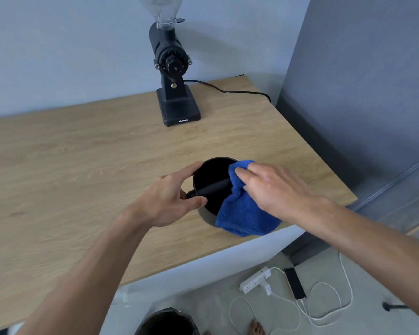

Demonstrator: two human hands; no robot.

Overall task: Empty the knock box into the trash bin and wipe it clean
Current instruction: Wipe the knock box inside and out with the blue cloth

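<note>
- The left hand (169, 199) curls around the left side of the knock box (209, 187), thumb at the near wall and fingers over the rim by the end of the knock bar (211, 188).
- The right hand (273, 189) lies fairly flat, fingers extended, pressing a blue cloth (244, 213) against the box's right rim; the cloth drapes down the outside.
- The black box stands upright on the wooden table (82, 165), near its front right edge.
- A black coffee grinder (173, 76) stands well behind, by the wall.
- On the floor, a dark trash bin (166, 322) shows at the bottom edge, with a white power strip (255, 280) and a phone (295, 284) to its right.
</note>
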